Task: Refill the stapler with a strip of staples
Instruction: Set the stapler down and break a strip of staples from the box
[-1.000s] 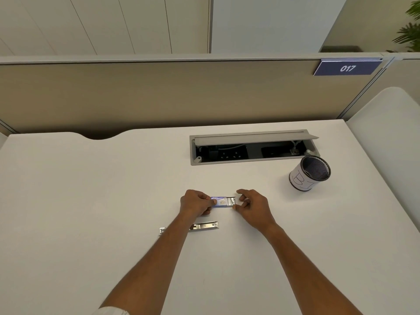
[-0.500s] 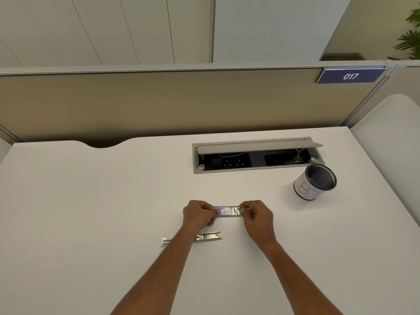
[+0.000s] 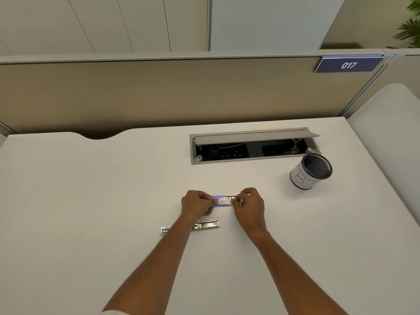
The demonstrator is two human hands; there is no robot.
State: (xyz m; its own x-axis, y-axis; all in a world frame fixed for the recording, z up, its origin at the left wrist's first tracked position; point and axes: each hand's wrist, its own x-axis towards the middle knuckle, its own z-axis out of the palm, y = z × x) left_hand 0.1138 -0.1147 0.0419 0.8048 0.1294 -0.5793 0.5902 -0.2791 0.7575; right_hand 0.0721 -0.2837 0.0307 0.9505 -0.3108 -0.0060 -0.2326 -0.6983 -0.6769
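I have my left hand gripping the small blue-and-white staple box mid-table while my right hand pinches its silvery inner tray; next I'd draw out a strip.

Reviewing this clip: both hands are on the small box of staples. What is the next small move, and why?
Probably the right hand draws the inner tray out of the staple box, which the left hand steadies: metal already shows at the box's right end, and the metal stapler part lies untouched on the desk.
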